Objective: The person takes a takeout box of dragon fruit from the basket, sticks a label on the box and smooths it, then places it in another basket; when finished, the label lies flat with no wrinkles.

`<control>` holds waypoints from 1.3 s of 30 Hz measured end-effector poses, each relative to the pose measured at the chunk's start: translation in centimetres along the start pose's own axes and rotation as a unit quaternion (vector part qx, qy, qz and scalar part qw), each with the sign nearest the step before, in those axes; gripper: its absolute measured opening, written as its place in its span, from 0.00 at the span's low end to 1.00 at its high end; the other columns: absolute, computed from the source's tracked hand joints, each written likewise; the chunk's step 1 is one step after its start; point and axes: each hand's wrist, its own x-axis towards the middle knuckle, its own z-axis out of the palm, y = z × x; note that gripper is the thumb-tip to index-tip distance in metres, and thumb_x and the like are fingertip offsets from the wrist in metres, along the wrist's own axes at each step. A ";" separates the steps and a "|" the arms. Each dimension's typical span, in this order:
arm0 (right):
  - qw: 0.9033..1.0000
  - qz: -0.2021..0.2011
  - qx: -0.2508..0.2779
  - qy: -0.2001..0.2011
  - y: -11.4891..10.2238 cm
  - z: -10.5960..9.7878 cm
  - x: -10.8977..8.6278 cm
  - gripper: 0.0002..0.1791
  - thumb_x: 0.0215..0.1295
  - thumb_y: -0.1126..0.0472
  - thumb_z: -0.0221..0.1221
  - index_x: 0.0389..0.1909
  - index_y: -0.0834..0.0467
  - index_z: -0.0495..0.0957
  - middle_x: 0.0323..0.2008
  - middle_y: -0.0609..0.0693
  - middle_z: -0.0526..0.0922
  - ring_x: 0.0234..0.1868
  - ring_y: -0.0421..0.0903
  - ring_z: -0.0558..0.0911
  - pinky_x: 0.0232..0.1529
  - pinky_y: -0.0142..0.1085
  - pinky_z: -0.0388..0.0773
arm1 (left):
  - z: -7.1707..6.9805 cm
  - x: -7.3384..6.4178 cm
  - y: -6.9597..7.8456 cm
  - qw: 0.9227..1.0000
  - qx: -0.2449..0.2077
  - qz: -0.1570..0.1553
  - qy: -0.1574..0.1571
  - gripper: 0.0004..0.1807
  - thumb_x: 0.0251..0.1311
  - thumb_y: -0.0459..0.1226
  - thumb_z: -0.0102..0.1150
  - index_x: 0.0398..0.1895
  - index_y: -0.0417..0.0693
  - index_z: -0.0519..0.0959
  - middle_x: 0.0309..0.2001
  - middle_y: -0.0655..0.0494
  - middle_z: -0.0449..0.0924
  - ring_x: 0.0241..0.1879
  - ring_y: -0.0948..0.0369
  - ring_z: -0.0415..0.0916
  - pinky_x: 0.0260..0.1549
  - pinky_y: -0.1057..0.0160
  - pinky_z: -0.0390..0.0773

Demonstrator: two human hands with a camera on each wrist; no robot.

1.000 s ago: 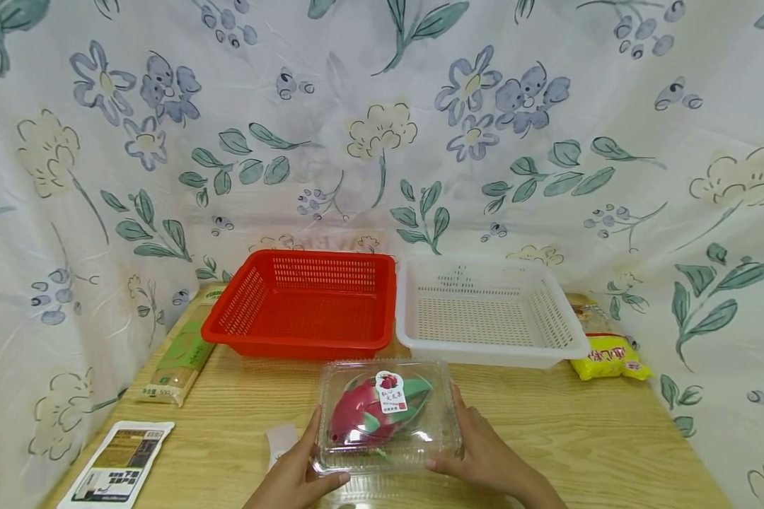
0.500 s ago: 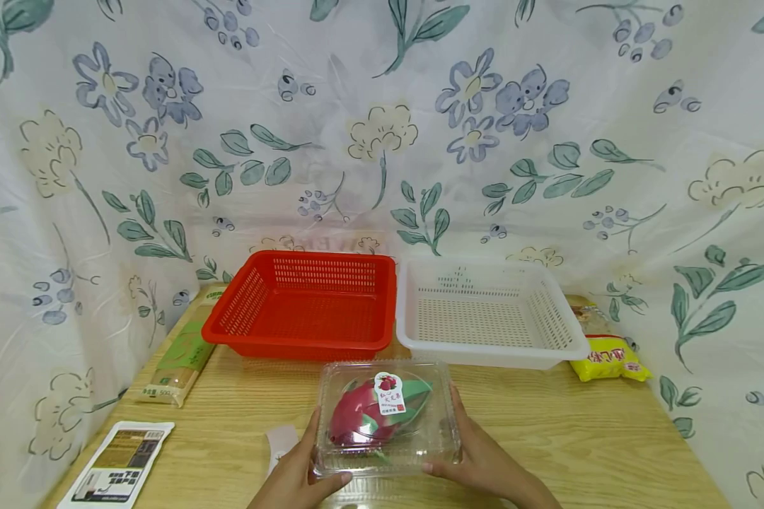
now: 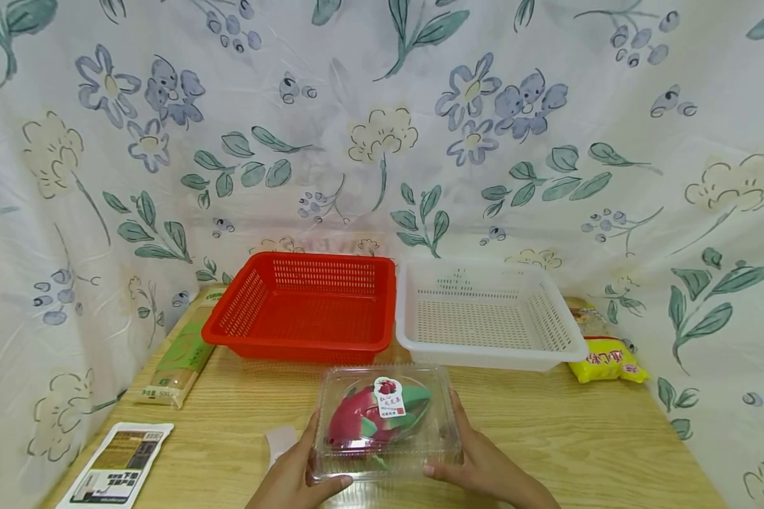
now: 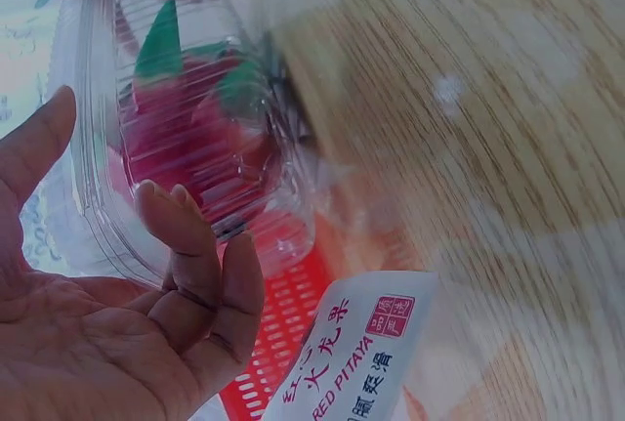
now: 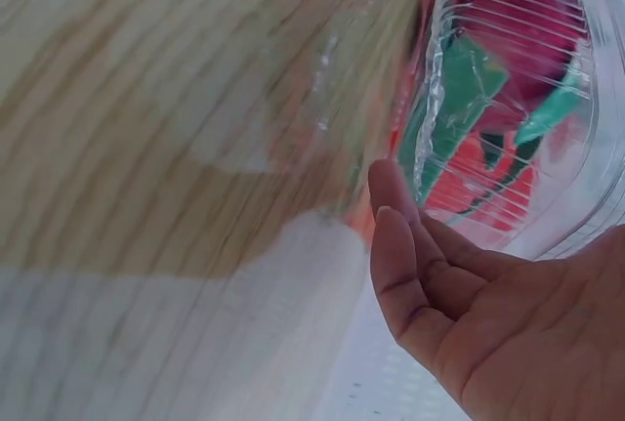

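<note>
A clear plastic clamshell box [image 3: 429,438] stands in front of the two baskets in the head view. Inside it lies a red dragon fruit [image 3: 356,417] with green leaf tips, and the lid bears a white sticker [image 3: 390,397]. My left hand [image 3: 293,470] grips the box's left side, thumb at the near lower edge. On the opposite side my right hand [image 3: 484,459] holds it the same way. The wrist views show bent fingers [image 4: 181,235] of the left hand and fingers [image 5: 400,255] of the right hand against the ridged walls.
A red basket [image 3: 299,351] and a white basket [image 3: 493,357] stand side by side at the back. Leftward lie a green-labelled noodle pack [image 3: 181,357] and a white-edged pouch [image 3: 117,466]. A loose pitaya label [image 4: 356,343] lies by the left hand; a yellow bag [image 3: 605,360] sits far right.
The box has come slightly lower and nearer in the head view, both hands keeping their hold on it. The baskets and packs stay in place.
</note>
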 end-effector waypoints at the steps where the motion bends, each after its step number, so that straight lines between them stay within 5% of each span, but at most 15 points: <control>1: 1.000 0.003 0.003 -0.001 -0.1 0.0 0.0 0.66 0.62 0.47 0.67 0.78 0.51 0.21 0.73 0.73 0.52 0.65 0.68 0.71 0.59 0.62 0.69 | 0.0 0.0 0.0 1.000 -0.009 0.003 -0.003 0.61 0.56 0.53 0.69 0.80 0.40 0.39 0.55 0.46 0.80 0.39 0.66 0.78 0.39 0.64 0.80; 8: 1.000 -0.010 0.026 0.008 -0.4 0.1 0.1 0.66 0.61 0.50 0.68 0.78 0.51 0.21 0.76 0.72 0.43 0.68 0.71 0.66 0.61 0.64 0.67 | -0.3 -0.1 0.2 0.999 -0.049 -0.005 -0.014 0.61 0.56 0.51 0.70 0.80 0.41 0.38 0.57 0.42 0.78 0.39 0.63 0.79 0.37 0.68 0.80; 17: 0.997 -0.038 0.064 0.029 -0.8 0.0 0.0 0.67 0.59 0.58 0.70 0.78 0.52 0.22 0.75 0.74 0.41 0.65 0.73 0.68 0.56 0.57 0.75 | -0.4 -0.5 1.1 1.000 -0.021 -0.018 0.014 0.62 0.53 0.52 0.71 0.80 0.40 0.41 0.59 0.43 0.77 0.46 0.57 0.79 0.48 0.48 0.81; 26: 0.995 -0.045 0.077 0.034 -1.2 -0.1 0.2 0.67 0.59 0.61 0.70 0.78 0.50 0.22 0.76 0.72 0.39 0.64 0.71 0.69 0.54 0.53 0.77 | -0.7 -0.8 1.3 0.999 0.010 -0.018 0.038 0.60 0.54 0.52 0.71 0.79 0.40 0.44 0.41 0.55 0.79 0.34 0.65 0.74 0.35 0.66 0.77; 35: 0.993 -0.037 0.110 0.033 -1.9 -0.3 0.0 0.66 0.60 0.60 0.69 0.78 0.45 0.22 0.73 0.75 0.49 0.62 0.70 0.70 0.50 0.49 0.80 | -0.9 -0.8 2.0 0.999 -0.011 -0.012 0.051 0.59 0.53 0.53 0.71 0.80 0.48 0.46 0.62 0.46 0.76 0.50 0.55 0.79 0.51 0.43 0.79; 39: 0.991 -0.046 0.123 0.029 -2.1 -0.4 0.0 0.66 0.60 0.62 0.68 0.78 0.44 0.22 0.71 0.77 0.53 0.61 0.68 0.71 0.50 0.47 0.80 | -1.1 -0.9 2.2 0.999 -0.013 -0.022 0.046 0.59 0.53 0.53 0.71 0.80 0.48 0.45 0.59 0.47 0.78 0.46 0.57 0.78 0.47 0.48 0.81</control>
